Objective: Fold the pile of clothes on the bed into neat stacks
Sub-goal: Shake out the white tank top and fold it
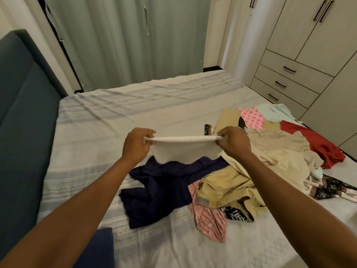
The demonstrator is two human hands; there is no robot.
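One white cloth [185, 149] is held up in the air above the bed [116, 117]. Its long top edge runs flat from left to right, and the rest hangs down. The left hand [136, 146] pinches the left end and the right hand [233, 143] pinches the right end, fingers [149, 135] curled tight on the edge. Under it lies a dark blue garment [160, 190]. A tan garment [228, 186], a pink garment [208, 219] and a red garment [316, 144] lie to the right.

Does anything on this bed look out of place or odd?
Nothing looks damaged or spilled. The clothes pile sprawls unfolded across the bed, a navy garment crumpled at its left edge. The left hand and right hand pinch a white garment.
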